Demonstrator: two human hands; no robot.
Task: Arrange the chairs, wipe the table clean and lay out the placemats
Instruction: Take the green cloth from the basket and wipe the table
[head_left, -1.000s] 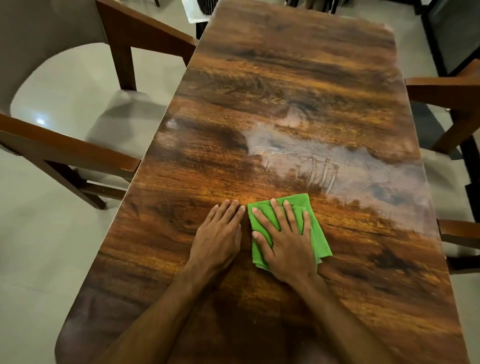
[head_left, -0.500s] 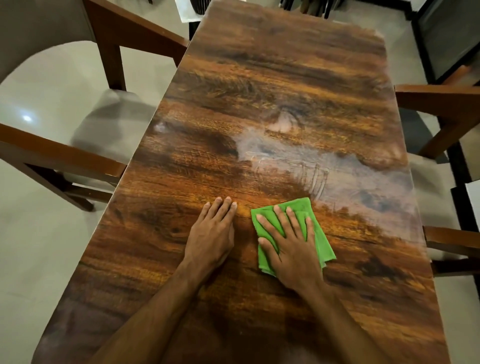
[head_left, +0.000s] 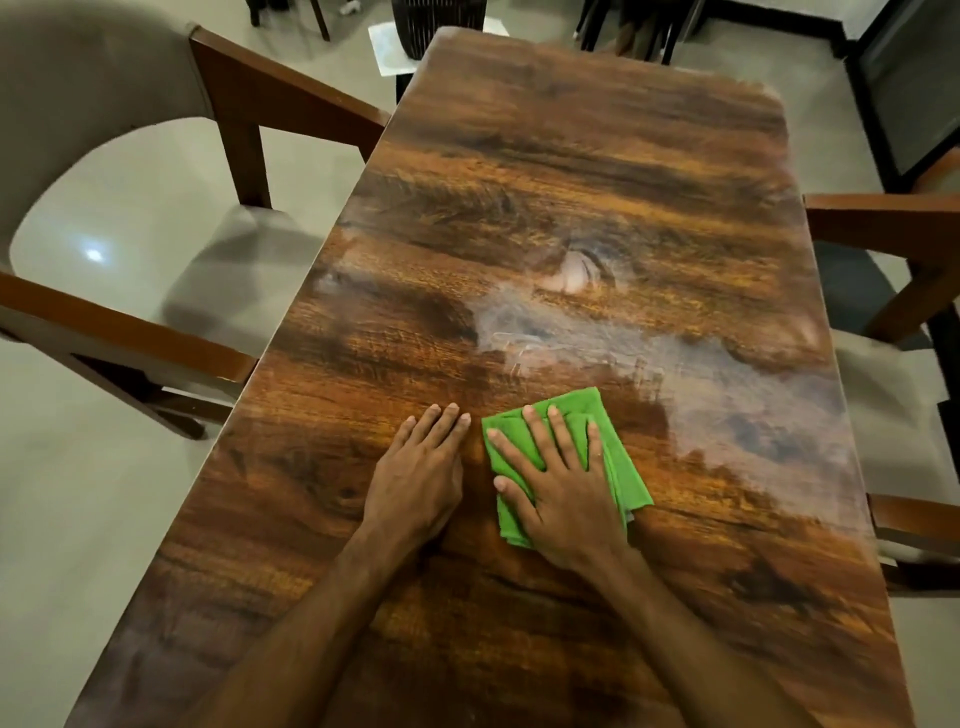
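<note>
A long glossy wooden table (head_left: 545, 182) stretches away from me. My right hand (head_left: 558, 486) lies flat with spread fingers on a folded green cloth (head_left: 621, 467), pressing it onto the tabletop near the middle. Just left of the cloth, my left hand (head_left: 418, 470) rests flat on the bare wood, fingers straight and together. A wooden armchair with a grey seat (head_left: 156, 249) stands at the table's left side. Another wooden armchair (head_left: 893, 223) stands at the right side.
A pale hazy smear (head_left: 675, 374) crosses the tabletop beyond the cloth. Past the far end of the table stand a dark slatted object (head_left: 436, 21) and dark furniture legs (head_left: 639, 26). Light tiled floor (head_left: 67, 519) lies to the left.
My right hand has slid the green cloth a little to the right, opening a gap to my left hand. The view has shifted slightly; both hands stay flat.
</note>
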